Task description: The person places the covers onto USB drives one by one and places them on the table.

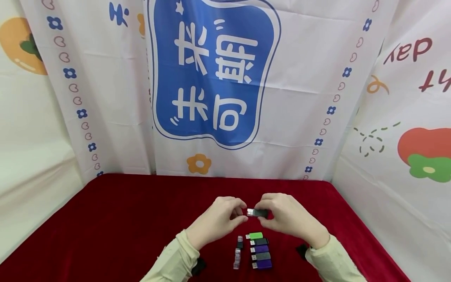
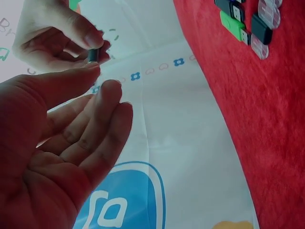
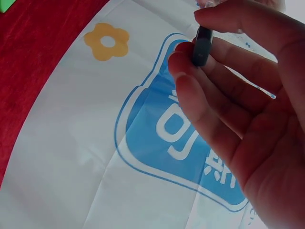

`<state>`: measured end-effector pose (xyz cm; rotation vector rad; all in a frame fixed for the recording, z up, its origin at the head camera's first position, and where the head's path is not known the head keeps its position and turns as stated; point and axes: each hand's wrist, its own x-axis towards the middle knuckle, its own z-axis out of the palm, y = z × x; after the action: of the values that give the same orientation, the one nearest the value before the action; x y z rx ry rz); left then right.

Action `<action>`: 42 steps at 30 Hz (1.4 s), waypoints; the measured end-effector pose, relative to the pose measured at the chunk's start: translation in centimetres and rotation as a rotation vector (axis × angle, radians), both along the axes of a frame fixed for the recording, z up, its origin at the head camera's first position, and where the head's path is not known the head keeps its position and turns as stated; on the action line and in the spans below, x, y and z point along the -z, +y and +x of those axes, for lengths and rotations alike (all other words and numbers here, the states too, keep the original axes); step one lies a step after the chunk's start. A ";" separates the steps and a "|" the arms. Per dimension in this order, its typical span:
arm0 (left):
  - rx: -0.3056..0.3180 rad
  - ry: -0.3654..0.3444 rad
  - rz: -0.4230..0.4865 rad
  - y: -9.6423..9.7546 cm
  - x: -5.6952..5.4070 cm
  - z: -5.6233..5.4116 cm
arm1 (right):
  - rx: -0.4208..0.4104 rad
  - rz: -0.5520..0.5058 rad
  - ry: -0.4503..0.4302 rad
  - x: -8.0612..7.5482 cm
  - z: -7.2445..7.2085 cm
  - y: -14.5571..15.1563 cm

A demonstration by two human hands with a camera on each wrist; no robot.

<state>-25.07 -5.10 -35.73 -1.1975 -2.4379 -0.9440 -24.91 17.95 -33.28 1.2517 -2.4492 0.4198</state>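
A dark USB flash drive (image 1: 260,212) is pinched between the thumb and fingertips of my right hand (image 1: 287,214), above the cloth. Its silver plug points left, toward my left hand (image 1: 220,216). The left thumb and fingers are spread apart around the plug's end, with a small gap showing in the head view. From the right wrist, the drive's dark body (image 3: 202,46) shows between thumb and fingers. Below the hands lies a column of several flash drives, with a green flash drive (image 1: 256,235) at the top and a purple flash drive (image 1: 262,264) at the bottom.
Left of the column lie several clear caps (image 1: 237,258) and a small black piece (image 1: 240,244). A red cloth (image 1: 123,227) covers the table. Printed white curtains (image 1: 299,98) stand behind and at both sides. Dark straps show near both wrists.
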 end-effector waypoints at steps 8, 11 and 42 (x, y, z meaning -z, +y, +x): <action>-0.140 -0.008 -0.095 -0.5 -0.3 -0.1 | 0.105 0.030 -0.036 0.1 -1.2 0.9; -0.166 -0.036 -0.119 -0.6 -0.2 -0.1 | 0.139 0.047 -0.081 0.3 -2.0 1.2; -0.185 -0.085 -0.168 -1.0 -0.3 -0.2 | 0.260 0.320 -0.302 6.9 -8.4 0.5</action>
<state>-25.27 -6.08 -35.44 -0.9774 -2.6860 -0.7649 -33.35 18.44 -40.21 1.0196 -2.9836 0.1565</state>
